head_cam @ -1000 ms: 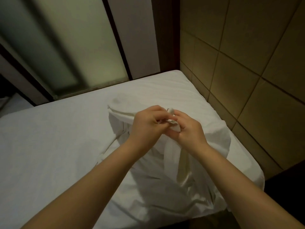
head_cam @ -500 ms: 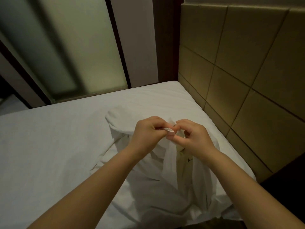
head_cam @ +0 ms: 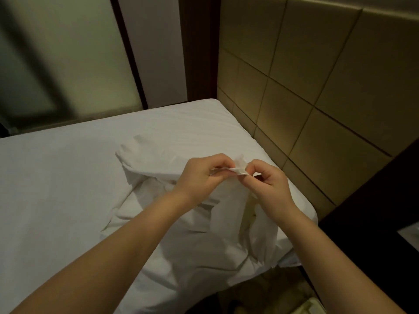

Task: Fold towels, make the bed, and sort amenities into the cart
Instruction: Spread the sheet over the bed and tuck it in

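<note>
Head camera: one pillowcase [head_cam: 226, 236] is lying on one bed [head_cam: 56, 189]; left hand [head_cam: 199, 175] and right hand [head_cam: 271, 185] are pinching its twelve-o'clock corner, now parting slightly.

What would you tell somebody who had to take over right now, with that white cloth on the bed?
Left hand: pinches a corner of the white cloth.
Right hand: pinches the same corner, fingertips almost meeting the left's.
Where things are: the cloth hangs from both hands, and the rest lies crumpled on the bed, near the padded headboard.
Done: the bed looks smooth away from the cloth.
Left: the cloth is not yet spread or folded. No towels, amenities or cart are in view.
</note>
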Available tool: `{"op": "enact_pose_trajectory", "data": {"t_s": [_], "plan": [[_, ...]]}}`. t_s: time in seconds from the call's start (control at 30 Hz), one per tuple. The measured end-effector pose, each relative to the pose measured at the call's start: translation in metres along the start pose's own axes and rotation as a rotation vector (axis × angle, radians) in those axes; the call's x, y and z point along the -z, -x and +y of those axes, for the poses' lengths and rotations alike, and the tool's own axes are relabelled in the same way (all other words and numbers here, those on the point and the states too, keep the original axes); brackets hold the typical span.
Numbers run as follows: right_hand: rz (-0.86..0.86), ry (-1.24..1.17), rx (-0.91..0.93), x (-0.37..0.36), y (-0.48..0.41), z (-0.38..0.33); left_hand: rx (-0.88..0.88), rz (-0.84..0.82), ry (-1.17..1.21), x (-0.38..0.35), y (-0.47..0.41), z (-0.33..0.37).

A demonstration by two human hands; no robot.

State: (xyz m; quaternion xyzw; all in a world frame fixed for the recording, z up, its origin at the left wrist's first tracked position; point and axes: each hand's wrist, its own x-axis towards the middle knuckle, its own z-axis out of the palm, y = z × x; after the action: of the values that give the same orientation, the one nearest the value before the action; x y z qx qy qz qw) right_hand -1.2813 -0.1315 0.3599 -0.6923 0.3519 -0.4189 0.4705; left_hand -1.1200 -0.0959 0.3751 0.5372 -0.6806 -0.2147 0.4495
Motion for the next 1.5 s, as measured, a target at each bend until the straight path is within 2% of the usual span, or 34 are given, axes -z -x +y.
{"op": "enact_pose_trajectory", "data": {"t_s": [0.17,0.27,0.33,0.4,0.5,0.57,0.63,0.7,0.83,0.9,1.0,1.13,1.2,1.27,1.4,1.5], "plan": [[0.123,0.165,-0.002,0.012,0.0,-0.007,0.019,0.031,0.088,-0.007,-0.016,0.013],[0.079,0.29,-0.049,0.02,-0.006,-0.004,0.084,-0.037,0.026,-0.017,-0.024,0.007],[0.053,0.461,-0.115,0.028,-0.01,0.007,0.157,-0.038,-0.016,-0.023,-0.023,-0.006],[0.048,0.659,-0.251,0.042,-0.012,0.024,0.288,0.056,-0.006,-0.017,-0.019,-0.025],[-0.046,0.849,-0.567,0.063,-0.005,0.051,0.492,0.213,0.004,0.011,-0.005,-0.06],[-0.17,0.899,-0.715,0.066,0.004,0.068,0.591,0.202,-0.046,0.025,0.014,-0.077],[-0.25,0.899,-0.772,0.059,0.01,0.082,0.683,0.123,-0.068,0.023,0.036,-0.089],[-0.235,0.848,-0.753,0.05,0.01,0.09,0.705,0.125,-0.062,0.018,0.05,-0.097],[0.016,0.808,-0.56,0.054,-0.007,0.084,0.605,0.475,-0.149,0.062,0.034,-0.101],[0.086,0.807,-0.484,0.059,-0.018,0.074,0.582,0.527,-0.125,0.085,0.025,-0.097],[0.009,0.732,-0.439,0.039,-0.025,0.065,0.586,0.333,-0.148,0.068,0.028,-0.087],[-0.345,0.395,-0.365,-0.024,-0.007,0.045,0.529,0.098,-0.052,0.01,0.048,-0.062],[-0.49,0.329,-0.274,-0.049,-0.003,0.039,0.464,0.017,-0.041,-0.003,0.052,-0.047],[-0.512,0.34,-0.204,-0.06,-0.006,0.034,0.417,-0.036,-0.035,-0.005,0.053,-0.036],[-0.48,0.48,-0.079,-0.052,-0.016,0.028,0.384,0.017,-0.006,0.014,0.056,-0.035],[-0.369,0.346,-0.076,-0.04,-0.02,0.018,0.363,0.002,-0.022,0.02,0.057,-0.042]]}}
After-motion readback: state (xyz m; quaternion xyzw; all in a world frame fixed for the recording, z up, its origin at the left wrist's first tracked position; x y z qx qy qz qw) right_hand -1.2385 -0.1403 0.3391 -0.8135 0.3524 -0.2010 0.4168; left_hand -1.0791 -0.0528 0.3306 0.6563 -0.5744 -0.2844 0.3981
